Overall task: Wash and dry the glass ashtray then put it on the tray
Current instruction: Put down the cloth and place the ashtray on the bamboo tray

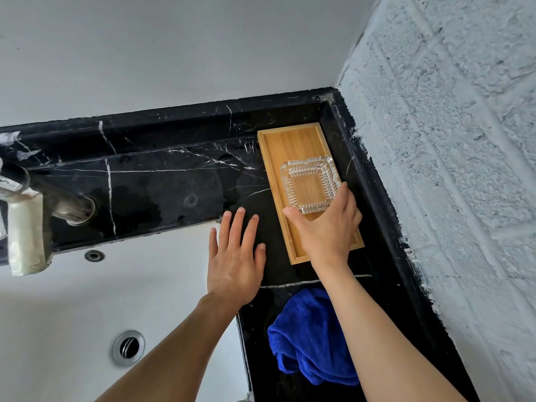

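A square ribbed glass ashtray (309,185) rests inside the wooden tray (293,143) on the black marble counter, near the right wall. My right hand (327,230) is over the tray's near half, thumb and fingers touching the ashtray's near corner and right side. My left hand (236,256) lies flat with fingers spread on the counter's edge, left of the tray, holding nothing.
A crumpled blue cloth (310,338) lies on the counter below the tray. The white sink basin (72,314) with its drain (129,347) fills the lower left. A tap (62,203) stands at the left. A rough painted wall (452,169) borders the right.
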